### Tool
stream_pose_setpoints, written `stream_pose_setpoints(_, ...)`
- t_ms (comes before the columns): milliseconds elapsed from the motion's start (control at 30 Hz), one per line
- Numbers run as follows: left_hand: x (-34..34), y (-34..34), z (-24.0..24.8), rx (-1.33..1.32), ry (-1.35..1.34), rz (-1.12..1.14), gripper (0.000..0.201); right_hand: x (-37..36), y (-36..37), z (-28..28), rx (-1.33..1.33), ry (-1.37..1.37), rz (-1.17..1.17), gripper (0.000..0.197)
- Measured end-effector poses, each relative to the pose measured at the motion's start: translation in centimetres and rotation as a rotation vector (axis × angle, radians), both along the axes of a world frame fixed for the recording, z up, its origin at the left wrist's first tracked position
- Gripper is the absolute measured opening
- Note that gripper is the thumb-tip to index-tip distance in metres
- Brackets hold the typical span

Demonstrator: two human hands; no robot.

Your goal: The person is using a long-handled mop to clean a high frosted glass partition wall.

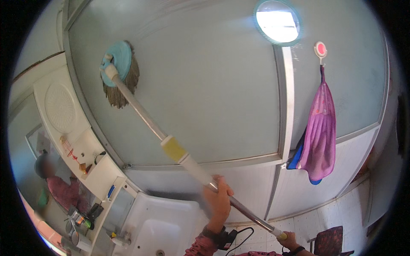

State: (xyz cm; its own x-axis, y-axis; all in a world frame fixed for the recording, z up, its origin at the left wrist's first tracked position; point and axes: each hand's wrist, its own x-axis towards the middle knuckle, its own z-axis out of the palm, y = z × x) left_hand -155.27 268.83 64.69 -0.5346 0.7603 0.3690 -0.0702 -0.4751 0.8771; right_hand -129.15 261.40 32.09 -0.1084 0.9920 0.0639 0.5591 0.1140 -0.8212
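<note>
Right hand (291,241): at the lower edge, fingers wrapped round the bottom end of the pole, a dark band at the wrist
Left hand (218,197): higher up the pole, fingers clamped round the metal part, a dark watch at the wrist
Pole (188,161): runs slantwise from lower right to upper left, metal low down, then a white stretch with a yellow collar (173,148), then grey up to the head
Mop head (120,71): blue round cap with brownish strands, pressed to the frosted panel near its upper left corner, close to the grey frame
Sink (160,222): white, at the lower edge left of the hands, drain showing in the bottom of the bowl, tap at its left
Cable (239,235): black, looped just below the left wrist
Chair (329,241): dark red patterned, lower right, on the white tiled floor
Panel (205,85): wide pale frosted sheet in a grey frame, bare across most of its middle, with room to the right of the mop up to the upright bar
Shelf (92,164): white, left of the panel, holding small bottles and bits too small to tell
Mirror (47,179): far left, showing a person in a pink top
Cloth (319,132): pink over blue, hanging from a round hook (320,49) on the right panel, well apart from the mop
Light (278,21): bright round opening with a teal rim, at the top
</note>
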Motion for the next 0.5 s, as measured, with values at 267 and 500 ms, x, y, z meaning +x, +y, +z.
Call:
stream_pose_setpoints(267,9.0,1.8,3.0,0.165,0.144,-0.321,0.021,0.0,-1.4,-3.7,-0.175,0.167,-0.085,0.029)
stream_pose_setpoints(500,12.1,2.6,3.9,0.193,0.17,-0.554,0.021,-0.8,-1.6,-2.7,-0.364,0.322,-0.05,0.029)
